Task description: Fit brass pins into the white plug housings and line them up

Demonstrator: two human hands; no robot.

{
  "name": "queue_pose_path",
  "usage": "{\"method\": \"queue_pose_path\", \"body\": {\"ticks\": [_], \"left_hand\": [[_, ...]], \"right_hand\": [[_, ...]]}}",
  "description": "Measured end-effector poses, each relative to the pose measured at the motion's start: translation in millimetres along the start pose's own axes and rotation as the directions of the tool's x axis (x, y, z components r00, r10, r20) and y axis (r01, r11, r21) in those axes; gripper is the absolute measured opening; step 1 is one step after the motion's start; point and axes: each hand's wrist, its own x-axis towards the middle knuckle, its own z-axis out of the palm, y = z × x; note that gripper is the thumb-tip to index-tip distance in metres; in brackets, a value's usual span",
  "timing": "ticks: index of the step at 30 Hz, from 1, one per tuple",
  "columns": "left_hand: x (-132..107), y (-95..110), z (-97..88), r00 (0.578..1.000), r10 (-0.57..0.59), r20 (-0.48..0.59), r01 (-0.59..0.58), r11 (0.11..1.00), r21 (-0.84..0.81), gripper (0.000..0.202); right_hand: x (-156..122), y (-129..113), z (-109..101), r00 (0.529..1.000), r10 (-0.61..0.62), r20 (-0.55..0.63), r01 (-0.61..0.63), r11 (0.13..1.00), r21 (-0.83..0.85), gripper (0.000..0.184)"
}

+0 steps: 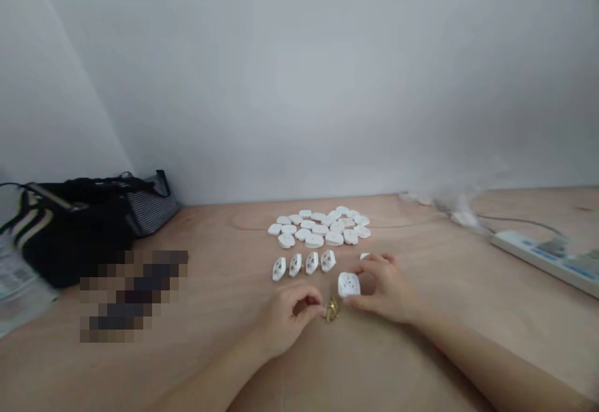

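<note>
My right hand (386, 290) grips a white plastic plug housing (349, 284) by its right edge, its slotted face turned toward me. My left hand (292, 309) is closed in a pinch, thumb and forefinger together at the left side of a small heap of brass pieces (332, 309). Whether one piece is between those fingertips is too small to tell. Just beyond my hands, several white housings stand on edge in a row, the rightmost one (328, 261) nearest the held one. Another white part (364, 256) is mostly hidden behind my right hand.
Farther back on the wooden table (224, 256) lies a cluster of white housings (320, 230). A black bag (79, 231) is at the left, by a blurred-out patch (135, 296). On the right are a white power strip (543, 259) and clear plastic wrapping (463, 212).
</note>
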Motion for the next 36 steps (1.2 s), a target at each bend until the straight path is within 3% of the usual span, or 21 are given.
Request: {"method": "queue_pose_path", "body": {"ticks": [7,16,23,33,36], "left_hand": [[-1.6,-0.3,6.8,0.980,-0.005,-0.200,-0.025,0.989,-0.146,0.009],[-3.0,4.6,9.6,0.985,-0.006,-0.175,-0.024,0.985,-0.169,0.008],[-2.3,-0.4,13.6,0.979,0.099,-0.180,-0.141,0.961,-0.237,0.009],[-4.3,3.9,10.6,0.970,0.230,-0.076,-0.228,0.973,0.042,0.021],[-3.7,0.7,9.1,0.968,0.222,-0.116,-0.217,0.975,0.057,0.027]], "right_hand": [[-7.7,-21.8,4.5,0.996,-0.083,0.022,0.081,0.991,0.110,0.038],[-8.8,-25.1,7.8,0.993,-0.115,-0.010,0.114,0.979,0.171,0.040],[-8.5,-27.1,9.3,0.990,-0.139,0.008,0.136,0.976,0.170,0.040],[-8.3,-22.4,6.9,0.988,-0.155,-0.022,0.157,0.980,0.124,0.037],[-7.7,-18.3,5.1,0.991,-0.134,-0.020,0.136,0.984,0.117,0.037]]}}
